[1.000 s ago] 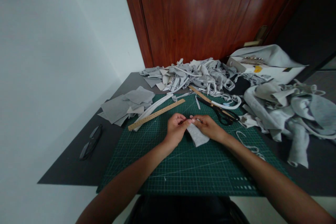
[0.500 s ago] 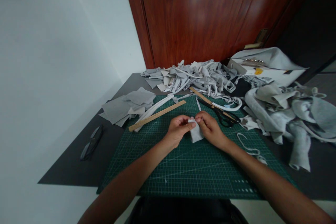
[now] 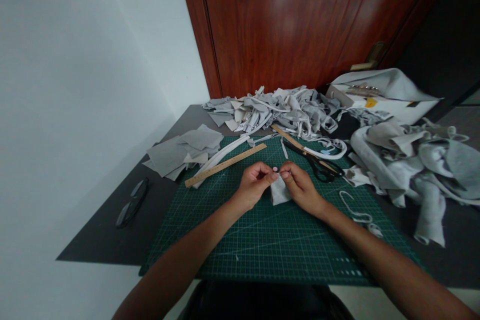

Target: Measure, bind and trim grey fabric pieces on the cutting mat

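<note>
Green gridded cutting mat (image 3: 262,245) forms our work surface. Our left forearm (image 3: 195,242) and right forearm (image 3: 369,240) enter wide apart at the bottom and converge over it. A curled fabric strip (image 3: 375,230) lies beside the right forearm; folded eyeglasses or open ones, we cannot tell which (image 3: 131,203), lie left of the mat.

At the mat's middle, our left hand (image 3: 254,186) and right hand (image 3: 301,186) nearly meet, fingers curled, thumbs on top. Both pinch the upper edge of a small grey cloth piece (image 3: 279,194), which hangs between them; we cannot tell whether its lower edge touches the mat.

Status: we judge this piece to be partway through hand-working. It is already separate and small; it is not yet laid down.

Beyond, black-handled scissors (image 3: 310,156) and a wooden ruler (image 3: 225,165) lie out of hand. At left, flat grey swatches (image 3: 183,147) appear unworked. Bulky grey fabric (image 3: 397,160) lies at right. A heap of offcuts (image 3: 277,110) lies farthest back, before the wooden door (image 3: 300,25).
</note>
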Available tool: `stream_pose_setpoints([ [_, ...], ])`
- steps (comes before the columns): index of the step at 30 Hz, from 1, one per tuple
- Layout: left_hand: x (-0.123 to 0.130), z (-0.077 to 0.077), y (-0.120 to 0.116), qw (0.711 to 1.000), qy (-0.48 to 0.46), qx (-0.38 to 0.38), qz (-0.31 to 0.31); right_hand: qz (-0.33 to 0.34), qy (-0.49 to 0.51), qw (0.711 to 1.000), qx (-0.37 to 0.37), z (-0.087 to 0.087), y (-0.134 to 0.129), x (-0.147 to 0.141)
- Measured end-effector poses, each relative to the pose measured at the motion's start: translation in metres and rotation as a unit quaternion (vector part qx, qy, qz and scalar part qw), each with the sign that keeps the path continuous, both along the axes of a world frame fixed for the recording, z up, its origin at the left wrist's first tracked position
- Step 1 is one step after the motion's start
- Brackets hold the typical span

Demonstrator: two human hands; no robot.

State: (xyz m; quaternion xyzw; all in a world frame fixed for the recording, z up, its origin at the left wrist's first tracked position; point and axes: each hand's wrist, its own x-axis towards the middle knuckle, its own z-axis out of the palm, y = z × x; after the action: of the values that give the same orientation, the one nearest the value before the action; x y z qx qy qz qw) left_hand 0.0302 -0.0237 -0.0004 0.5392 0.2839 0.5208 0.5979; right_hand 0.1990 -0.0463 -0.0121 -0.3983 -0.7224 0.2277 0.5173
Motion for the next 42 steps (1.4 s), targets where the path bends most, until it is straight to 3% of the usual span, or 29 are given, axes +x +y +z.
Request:
stream_pose_setpoints([
  [7,0.004,-0.005,0.004,1.0,0.016,0.012,0.016,-0.015,0.034,0.992,-0.12,0.0,0.002,-0.003],
  [12,0.002,-0.003,0.004,1.0,0.011,-0.007,-0.006,0.031,0.084,0.981,-0.175,0.004,0.004,-0.006],
  [19,0.005,-0.007,-0.003,0.995,-0.028,-0.084,-0.038,0.042,0.138,0.972,-0.186,0.007,0.002,-0.005],
  [21,0.005,-0.007,-0.007,0.999,-0.019,-0.039,-0.009,0.011,0.173,0.969,-0.174,0.006,0.005,-0.002],
  [23,0.003,-0.007,-0.012,0.998,0.024,0.061,0.017,-0.033,0.212,0.964,-0.156,0.005,0.009,0.001],
  [26,0.003,-0.009,-0.022,0.97,0.118,0.212,0.024,-0.085,0.23,0.961,-0.126,0.006,0.013,0.006],
  [28,0.006,-0.01,-0.028,0.955,0.156,0.246,0.046,-0.106,0.219,0.964,-0.111,0.008,0.013,0.007],
  [31,0.011,-0.013,-0.032,0.958,0.162,0.222,0.085,-0.135,0.208,0.965,-0.088,0.013,0.008,0.005],
  [36,0.015,-0.016,-0.026,0.975,0.137,0.157,0.075,-0.149,0.204,0.966,-0.048,0.018,0.003,0.0],
  [39,0.015,-0.017,-0.021,0.989,0.129,0.065,0.042,-0.159,0.2,0.966,-0.04,0.018,0.003,-0.001],
  [42,0.014,-0.017,-0.017,0.99,0.134,0.04,-0.002,-0.158,0.188,0.969,-0.022,0.016,0.005,-0.001],
])
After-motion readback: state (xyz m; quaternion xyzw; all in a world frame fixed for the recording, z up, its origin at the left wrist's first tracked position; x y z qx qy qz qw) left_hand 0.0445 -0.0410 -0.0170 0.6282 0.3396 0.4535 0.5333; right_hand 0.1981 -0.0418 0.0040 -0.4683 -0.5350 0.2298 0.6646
